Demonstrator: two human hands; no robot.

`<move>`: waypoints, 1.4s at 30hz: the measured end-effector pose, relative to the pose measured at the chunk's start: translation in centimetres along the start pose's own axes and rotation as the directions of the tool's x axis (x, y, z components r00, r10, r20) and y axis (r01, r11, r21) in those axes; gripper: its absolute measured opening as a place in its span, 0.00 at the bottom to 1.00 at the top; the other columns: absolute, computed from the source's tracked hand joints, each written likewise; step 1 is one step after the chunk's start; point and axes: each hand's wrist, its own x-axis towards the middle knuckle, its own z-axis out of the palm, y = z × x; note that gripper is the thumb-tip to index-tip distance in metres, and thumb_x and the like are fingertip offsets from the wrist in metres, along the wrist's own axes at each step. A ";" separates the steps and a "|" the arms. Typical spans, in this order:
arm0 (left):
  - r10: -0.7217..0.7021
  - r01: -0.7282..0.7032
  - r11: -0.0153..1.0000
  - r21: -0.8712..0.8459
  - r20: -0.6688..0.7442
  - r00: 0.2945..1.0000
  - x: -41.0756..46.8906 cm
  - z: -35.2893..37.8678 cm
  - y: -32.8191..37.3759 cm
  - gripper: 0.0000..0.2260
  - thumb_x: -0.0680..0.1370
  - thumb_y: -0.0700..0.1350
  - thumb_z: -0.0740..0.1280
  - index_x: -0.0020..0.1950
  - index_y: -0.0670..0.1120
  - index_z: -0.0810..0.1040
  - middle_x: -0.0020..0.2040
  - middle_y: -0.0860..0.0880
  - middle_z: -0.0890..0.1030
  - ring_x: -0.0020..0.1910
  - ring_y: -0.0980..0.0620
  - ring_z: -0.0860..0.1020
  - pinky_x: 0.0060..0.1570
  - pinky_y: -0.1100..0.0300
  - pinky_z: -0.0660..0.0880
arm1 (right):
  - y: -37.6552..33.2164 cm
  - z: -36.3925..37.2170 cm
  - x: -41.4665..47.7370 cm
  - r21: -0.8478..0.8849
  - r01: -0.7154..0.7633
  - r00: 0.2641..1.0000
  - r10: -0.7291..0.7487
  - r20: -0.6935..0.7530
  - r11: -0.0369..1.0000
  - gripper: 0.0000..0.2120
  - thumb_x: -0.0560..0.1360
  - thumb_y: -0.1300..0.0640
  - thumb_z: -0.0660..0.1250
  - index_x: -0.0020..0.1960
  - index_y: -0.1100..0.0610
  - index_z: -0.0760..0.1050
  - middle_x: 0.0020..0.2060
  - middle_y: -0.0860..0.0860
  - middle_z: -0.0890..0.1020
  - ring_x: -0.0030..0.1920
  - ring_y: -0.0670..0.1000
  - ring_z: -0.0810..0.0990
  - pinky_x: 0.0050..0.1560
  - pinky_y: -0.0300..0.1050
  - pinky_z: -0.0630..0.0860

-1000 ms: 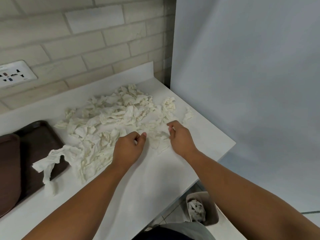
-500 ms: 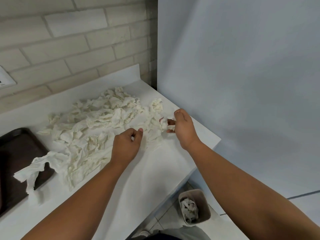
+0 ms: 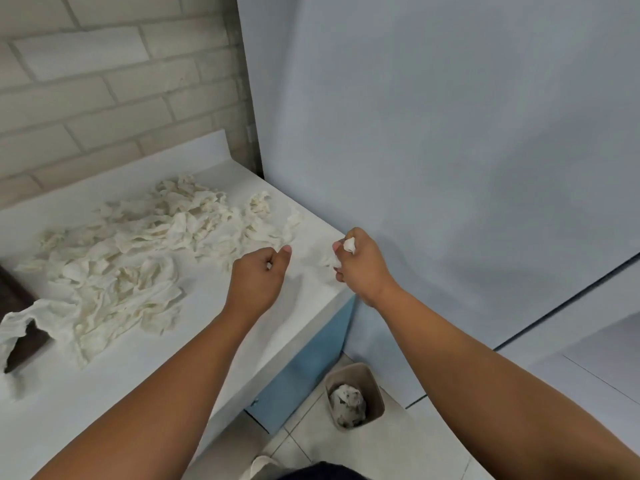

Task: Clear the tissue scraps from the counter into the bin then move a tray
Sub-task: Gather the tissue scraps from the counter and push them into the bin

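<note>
Fingers (image 3: 340, 276) of right hand (image 3: 365, 268) are curled round a tissue scrap (image 3: 349, 244) at the bench (image 3: 156, 375) corner. Left hand (image 3: 256, 282) is curled; contents cannot be told. Bin (image 3: 375, 379) is seen on the floor, below the right hand and nearer the body. Scrap pile (image 3: 138, 258) lies leftward.

Both forearms (image 3: 485, 368) bare, uncovered from wrist to frame edge. Left hand (image 3: 256, 282) and right hand (image 3: 363, 268) bare too. Nails short; the left thumbnail (image 3: 286, 249) is the one clearly visible. Dark garment (image 3: 322, 472) at bottom centre, navy or black. Can't tell whether it's shirt or trousers.
</note>
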 end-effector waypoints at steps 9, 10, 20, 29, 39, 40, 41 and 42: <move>-0.083 0.086 0.996 -0.016 0.147 0.986 -6.5 10.5 4.2 0.25 0.81 0.54 0.64 0.30 0.45 0.59 0.25 0.51 0.60 0.25 0.54 0.59 0.27 0.61 0.57 | 5.4 -11.2 -4.6 -0.017 -0.050 0.997 0.049 -0.052 0.999 0.14 0.81 0.50 0.61 0.41 0.54 0.63 0.34 0.53 0.72 0.33 0.51 0.72 0.37 0.49 0.76; -0.093 0.097 0.995 -0.020 0.157 0.983 -7.1 11.6 4.2 0.25 0.81 0.53 0.64 0.30 0.44 0.59 0.25 0.51 0.60 0.25 0.54 0.58 0.26 0.62 0.56 | 6.2 -11.9 -5.0 -0.001 -0.064 0.997 0.064 -0.054 0.998 0.16 0.81 0.47 0.61 0.40 0.55 0.64 0.32 0.52 0.70 0.31 0.51 0.72 0.36 0.49 0.77; -0.293 0.274 0.956 0.102 0.351 0.889 -9.9 21.1 -2.3 0.27 0.83 0.58 0.58 0.27 0.47 0.57 0.20 0.54 0.60 0.22 0.56 0.60 0.28 0.56 0.58 | 18.1 -14.7 -5.1 -0.152 -0.227 0.970 0.210 -0.120 0.962 0.08 0.77 0.51 0.67 0.41 0.48 0.71 0.38 0.46 0.77 0.37 0.50 0.75 0.42 0.49 0.76; -0.484 0.359 0.875 0.325 0.596 0.640 -10.4 28.7 -16.3 0.12 0.76 0.37 0.63 0.44 0.53 0.63 0.38 0.49 0.69 0.34 0.48 0.74 0.38 0.47 0.75 | 30.6 -12.5 -0.9 -0.219 -0.389 0.919 0.359 -0.166 0.895 0.09 0.79 0.55 0.61 0.41 0.50 0.75 0.32 0.48 0.77 0.34 0.51 0.72 0.39 0.46 0.70; -0.460 0.218 0.876 0.431 0.607 0.648 -13.3 38.2 -32.3 0.12 0.77 0.40 0.68 0.59 0.50 0.78 0.57 0.48 0.79 0.51 0.49 0.76 0.50 0.60 0.72 | 46.2 -10.0 -0.5 -0.420 -0.446 0.895 0.393 -0.211 0.790 0.18 0.82 0.49 0.57 0.34 0.51 0.65 0.30 0.47 0.71 0.33 0.50 0.70 0.30 0.39 0.65; -0.479 0.230 0.867 0.443 0.608 0.634 -13.6 39.0 -33.7 0.11 0.77 0.40 0.68 0.58 0.51 0.78 0.57 0.48 0.79 0.51 0.48 0.77 0.49 0.60 0.72 | 47.7 -9.7 -0.6 -0.399 -0.461 0.887 0.407 -0.216 0.793 0.16 0.82 0.51 0.57 0.37 0.53 0.68 0.31 0.47 0.72 0.34 0.49 0.71 0.29 0.34 0.64; -0.495 0.242 0.858 0.453 0.606 0.623 -13.9 39.8 -35.2 0.11 0.77 0.41 0.69 0.58 0.52 0.78 0.57 0.48 0.80 0.52 0.47 0.77 0.49 0.60 0.72 | 49.2 -9.5 -0.7 -0.365 -0.481 0.877 0.427 -0.222 0.797 0.11 0.81 0.54 0.57 0.41 0.55 0.70 0.34 0.47 0.73 0.35 0.48 0.72 0.29 0.32 0.64; -0.517 0.253 0.846 0.469 0.606 0.605 -14.1 40.7 -36.6 0.11 0.77 0.42 0.69 0.57 0.52 0.78 0.58 0.48 0.80 0.51 0.48 0.77 0.48 0.61 0.71 | 50.7 -9.2 -0.8 -0.329 -0.504 0.863 0.451 -0.229 0.798 0.06 0.80 0.56 0.57 0.47 0.56 0.70 0.37 0.47 0.74 0.37 0.49 0.72 0.30 0.32 0.64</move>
